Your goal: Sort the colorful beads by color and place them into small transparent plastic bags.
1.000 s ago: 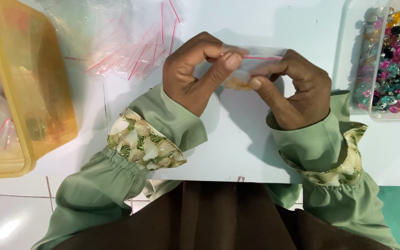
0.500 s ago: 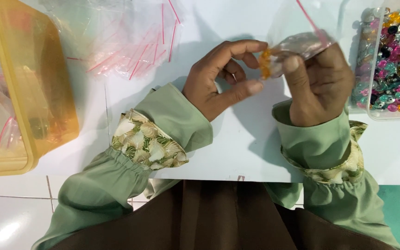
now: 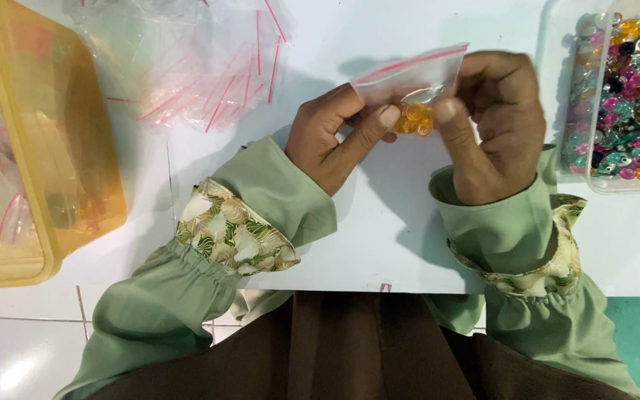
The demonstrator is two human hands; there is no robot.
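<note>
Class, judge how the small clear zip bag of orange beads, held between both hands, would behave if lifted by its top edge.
The small clear zip bag looks thin and crumpled, so probably floppy. The orange beads bunch at its bottom, so it likely hangs bottom-heavy yet light.

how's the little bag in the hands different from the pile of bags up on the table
The small bag is pinched between the left hand and right hand, above the table; the pile of bags lies loose on it. The small bag holds orange beads; the pile of bags looks empty. The small bag is single; the pile overlaps, crumpled. Both are clear plastic with red strips.
</note>
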